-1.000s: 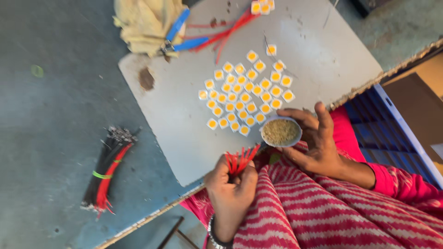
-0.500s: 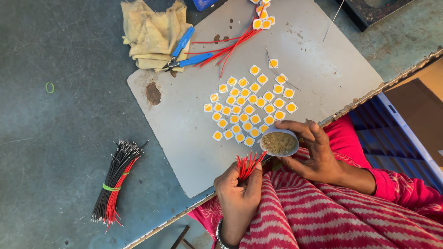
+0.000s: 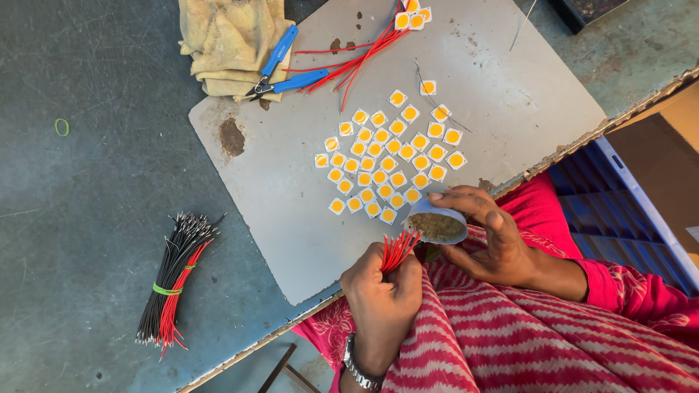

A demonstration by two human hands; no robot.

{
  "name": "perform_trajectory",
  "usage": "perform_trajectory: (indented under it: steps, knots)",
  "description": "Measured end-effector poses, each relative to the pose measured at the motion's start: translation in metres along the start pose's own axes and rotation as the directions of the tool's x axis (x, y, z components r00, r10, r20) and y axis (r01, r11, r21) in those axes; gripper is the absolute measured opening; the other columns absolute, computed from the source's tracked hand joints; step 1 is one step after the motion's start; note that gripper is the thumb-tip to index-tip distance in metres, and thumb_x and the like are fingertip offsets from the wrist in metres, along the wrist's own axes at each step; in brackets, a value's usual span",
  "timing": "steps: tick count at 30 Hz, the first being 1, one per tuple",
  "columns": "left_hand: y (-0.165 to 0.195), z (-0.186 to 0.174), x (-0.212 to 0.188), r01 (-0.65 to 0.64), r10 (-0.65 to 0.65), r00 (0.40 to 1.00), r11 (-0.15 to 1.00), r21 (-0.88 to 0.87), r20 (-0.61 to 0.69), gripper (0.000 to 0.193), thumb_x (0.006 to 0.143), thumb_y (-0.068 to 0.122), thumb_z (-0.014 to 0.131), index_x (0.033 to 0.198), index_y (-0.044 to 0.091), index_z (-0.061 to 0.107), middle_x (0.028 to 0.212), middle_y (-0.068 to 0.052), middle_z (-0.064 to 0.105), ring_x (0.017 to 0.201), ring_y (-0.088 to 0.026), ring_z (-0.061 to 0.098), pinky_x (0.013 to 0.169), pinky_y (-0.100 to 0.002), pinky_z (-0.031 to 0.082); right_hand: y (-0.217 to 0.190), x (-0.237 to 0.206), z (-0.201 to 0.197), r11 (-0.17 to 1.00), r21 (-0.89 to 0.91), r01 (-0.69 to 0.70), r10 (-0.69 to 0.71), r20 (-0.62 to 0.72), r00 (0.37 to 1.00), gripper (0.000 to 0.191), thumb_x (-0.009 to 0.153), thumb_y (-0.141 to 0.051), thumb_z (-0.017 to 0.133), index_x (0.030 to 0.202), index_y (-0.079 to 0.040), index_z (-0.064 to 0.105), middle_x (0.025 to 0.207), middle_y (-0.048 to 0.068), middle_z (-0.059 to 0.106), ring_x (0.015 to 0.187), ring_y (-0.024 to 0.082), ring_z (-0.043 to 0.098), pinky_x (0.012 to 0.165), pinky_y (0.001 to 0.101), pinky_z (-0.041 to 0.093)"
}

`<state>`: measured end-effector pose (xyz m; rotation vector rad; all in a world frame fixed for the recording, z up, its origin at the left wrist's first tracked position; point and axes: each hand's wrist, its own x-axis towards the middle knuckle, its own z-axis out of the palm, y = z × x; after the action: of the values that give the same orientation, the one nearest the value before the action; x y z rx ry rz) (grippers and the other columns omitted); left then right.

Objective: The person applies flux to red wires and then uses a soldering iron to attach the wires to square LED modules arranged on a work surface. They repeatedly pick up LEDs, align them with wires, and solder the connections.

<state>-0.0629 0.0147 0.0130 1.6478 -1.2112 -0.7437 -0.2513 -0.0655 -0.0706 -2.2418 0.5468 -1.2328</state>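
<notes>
A bunch of red wires (image 3: 399, 251) is gripped in the closed left hand (image 3: 382, 298); a small round tin (image 3: 437, 222) is clasped by the right hand (image 3: 495, 236) beside square yellow chips (image 3: 389, 156).

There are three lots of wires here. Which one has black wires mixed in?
The tied bundle on the dark table, far left, bound by a green band. The loose wires by the blue cutters and those in the left hand are all red.

Head camera looks steeply down (close) over the worktable (image 3: 109, 218).
</notes>
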Motion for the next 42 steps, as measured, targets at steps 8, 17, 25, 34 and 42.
perform_trajectory:
  steps: [8,17,25,34,42]
  knots:
    - [0.0011,0.0006,0.0022,-0.049,0.049,0.999,0.998,0.037,-0.006,0.025,0.082,0.004,0.068,0.068,0.0,0.048,0.055,-0.01,0.05,0.046,-0.013,0.041,0.046,-0.032,0.042,0.0003,-0.0015,0.0018,0.998,-0.043,0.053,-0.054,-0.027,0.998,0.131,0.077,-0.002,0.086,0.165,-0.036,-0.005,0.136,0.018,0.059,0.121,0.031,0.066,0.105,0.0604,0.049]
    - [0.0002,0.0028,0.0032,-0.038,0.038,0.999,0.999,0.03,0.006,0.025,0.083,0.004,0.069,0.069,0.0,0.049,0.054,-0.009,0.049,0.046,-0.012,0.041,0.046,-0.031,0.042,-0.001,-0.0021,0.0035,0.997,-0.036,0.07,-0.071,-0.031,0.997,0.13,0.078,-0.002,0.086,0.165,-0.035,-0.005,0.136,0.018,0.059,0.121,0.031,0.066,0.104,0.0604,0.049]
    - [-0.0018,0.0021,0.0026,-0.056,0.056,0.998,0.998,0.031,-0.006,0.028,0.081,0.002,0.069,0.067,0.0,0.044,0.052,-0.008,0.045,0.048,-0.011,0.036,0.045,-0.03,0.039,0.0007,-0.0006,-0.0007,0.997,-0.078,0.024,-0.027,-0.04,0.999,0.131,0.077,-0.002,0.085,0.164,-0.035,-0.007,0.137,0.019,0.059,0.122,0.035,0.065,0.105,0.0594,0.049]
    - [-0.0024,0.0027,0.0028,-0.063,0.063,0.998,0.997,0.034,-0.005,0.028,0.081,0.002,0.068,0.067,0.0,0.044,0.052,-0.007,0.044,0.047,-0.011,0.036,0.044,-0.03,0.038,0.0011,-0.0019,0.001,0.998,-0.046,0.034,-0.036,-0.04,0.999,0.132,0.077,-0.003,0.086,0.164,-0.035,-0.007,0.137,0.02,0.059,0.121,0.033,0.066,0.106,0.0602,0.049]
    - [-0.003,0.0046,0.0038,-0.083,0.083,0.997,0.995,0.063,0.009,0.027,0.081,0.003,0.07,0.067,0.0,0.046,0.054,-0.007,0.046,0.046,-0.009,0.039,0.044,-0.03,0.037,0.0007,-0.0037,0.0013,0.999,-0.012,0.04,-0.04,-0.02,0.999,0.131,0.078,-0.003,0.086,0.165,-0.035,-0.007,0.138,0.02,0.059,0.123,0.033,0.065,0.108,0.0602,0.048]
